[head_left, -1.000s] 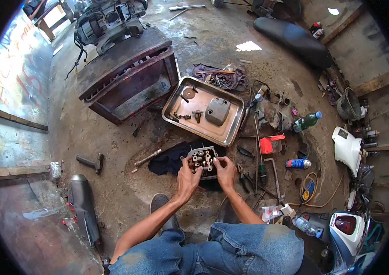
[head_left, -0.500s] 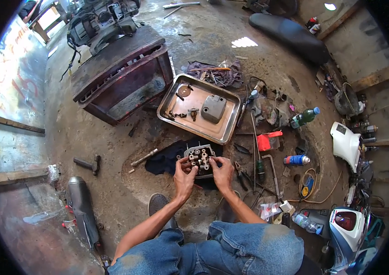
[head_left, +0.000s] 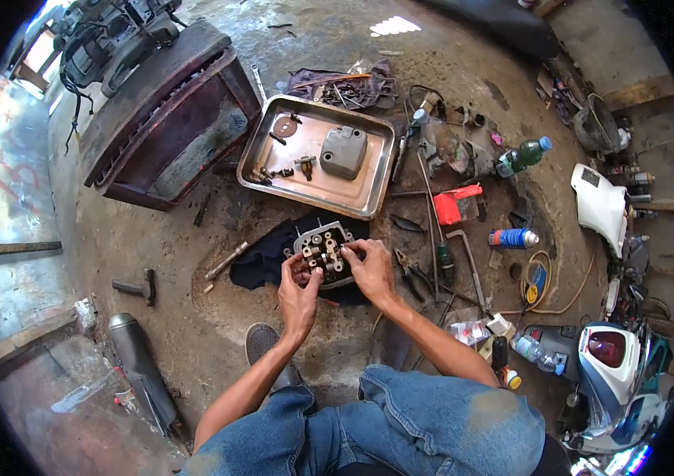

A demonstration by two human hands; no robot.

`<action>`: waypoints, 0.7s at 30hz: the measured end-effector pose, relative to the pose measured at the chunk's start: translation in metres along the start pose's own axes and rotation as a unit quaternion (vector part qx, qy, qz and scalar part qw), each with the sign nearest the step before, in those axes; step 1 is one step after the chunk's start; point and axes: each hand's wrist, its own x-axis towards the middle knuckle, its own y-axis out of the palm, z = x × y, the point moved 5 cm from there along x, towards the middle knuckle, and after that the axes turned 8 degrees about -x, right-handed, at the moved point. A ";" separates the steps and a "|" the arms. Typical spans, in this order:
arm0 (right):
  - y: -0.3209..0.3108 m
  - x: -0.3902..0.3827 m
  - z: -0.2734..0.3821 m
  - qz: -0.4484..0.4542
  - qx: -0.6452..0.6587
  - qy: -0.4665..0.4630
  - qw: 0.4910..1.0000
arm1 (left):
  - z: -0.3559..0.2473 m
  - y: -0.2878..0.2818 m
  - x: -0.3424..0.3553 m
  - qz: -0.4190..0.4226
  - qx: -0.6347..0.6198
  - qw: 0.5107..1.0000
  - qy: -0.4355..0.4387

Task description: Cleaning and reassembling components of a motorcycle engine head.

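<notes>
Between my feet, on a dark cloth (head_left: 254, 262), sits a grey engine cylinder head (head_left: 342, 228) with its inner side facing up. A rocker arm assembly (head_left: 326, 252) with round, brass-coloured bosses lies within its walls. My left hand (head_left: 300, 299) pinches the left side of that assembly, thumb and fingers closed. From the right, my right hand (head_left: 372, 271) has thumb and forefinger closed on its other side. What the remaining fingertips touch is partly hidden. Just beyond is a metal tray (head_left: 273, 190) holding a grey valve cover (head_left: 343, 151), a sprocket (head_left: 285, 127) and small parts.
A hammer (head_left: 135, 287) and an exhaust muffler (head_left: 143, 373) lie at left. Pliers (head_left: 414, 277), a red box (head_left: 450, 208), a spray can (head_left: 513, 238) and a green bottle (head_left: 524, 157) are at right. A dark wooden cabinet (head_left: 170, 135) stands far left.
The view has shifted, so the surroundings sit slightly farther left and higher. Both hands stay at the rocker arm assembly; my right hand's fingers have moved slightly on its right side.
</notes>
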 end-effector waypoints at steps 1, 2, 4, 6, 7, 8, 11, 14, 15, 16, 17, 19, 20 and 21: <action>0.000 0.001 0.003 0.003 0.002 -0.003 1.000 | -0.002 -0.001 0.001 0.000 0.015 1.000 0.010; -0.001 0.001 0.007 0.006 -0.018 -0.012 1.000 | 0.000 -0.001 0.002 0.000 0.007 1.000 0.005; 0.001 0.000 0.010 0.010 -0.038 -0.024 0.999 | 0.000 -0.001 0.000 0.002 0.001 1.000 -0.001; 0.000 -0.001 0.011 -0.024 -0.071 -0.040 0.996 | -0.002 0.000 0.001 0.016 -0.002 1.000 -0.025; -0.001 0.002 0.011 -0.023 -0.071 -0.042 0.996 | -0.003 -0.001 0.001 0.014 -0.003 1.000 -0.024; -0.001 0.006 0.010 -0.001 -0.074 -0.032 0.997 | -0.002 -0.001 0.001 0.015 0.003 1.000 -0.026; -0.005 0.018 0.001 0.056 -0.030 0.019 0.998 | -0.003 0.001 0.002 0.019 0.012 0.999 -0.031; -0.010 0.017 0.008 0.122 0.037 0.095 0.987 | -0.006 -0.003 0.002 0.024 0.011 0.999 -0.040; -0.009 0.015 0.010 0.151 0.055 0.131 0.978 | -0.006 -0.006 0.003 0.027 0.007 0.999 -0.045; -0.005 0.011 0.003 0.150 0.052 0.131 0.979 | -0.007 -0.006 0.004 0.028 0.003 0.999 -0.046; -0.003 0.007 -0.002 0.096 0.041 0.073 0.992 | -0.007 -0.005 0.004 0.032 0.008 0.999 -0.041; -0.002 0.001 -0.007 0.045 0.028 0.014 0.998 | -0.008 -0.004 0.005 0.033 0.009 0.999 -0.039; -0.003 0.000 -0.007 0.034 0.031 0.006 0.999 | -0.008 -0.003 0.006 0.036 0.008 0.999 -0.037; -0.004 -0.002 -0.007 0.023 0.035 -0.003 0.999 | -0.008 -0.002 0.005 0.039 0.007 0.999 -0.034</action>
